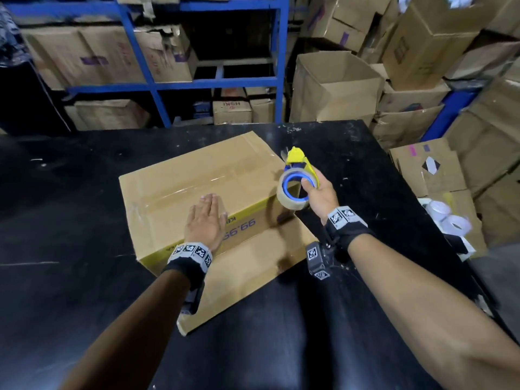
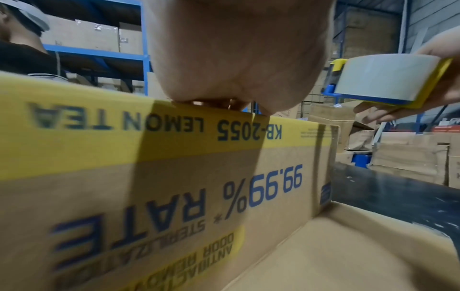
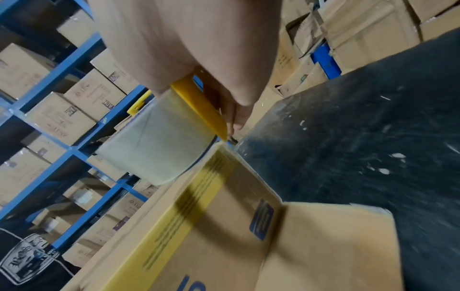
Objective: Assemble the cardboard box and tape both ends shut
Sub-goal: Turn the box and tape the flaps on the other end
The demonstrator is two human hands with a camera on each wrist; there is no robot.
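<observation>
The cardboard box (image 1: 197,187) is standing on the black desk (image 1: 70,220), with its taped end turned up and a strip of clear tape seen along the middle seam. The left hand (image 1: 206,220) is laid flat on this top, near the edge, with the fingers straight and nothing held. The tape dispenser (image 1: 298,181) is gripped by the right hand (image 1: 320,195), the fingers being curled around its yellow frame, and it is held just beside the right corner of the box. A loose flap (image 1: 253,280) is spread on the desk at the near side, so the lower end is judged not yet closed. If the box is turned carelessly, this flap could be bent or caught, and the free tape end could stick to itself.
</observation>
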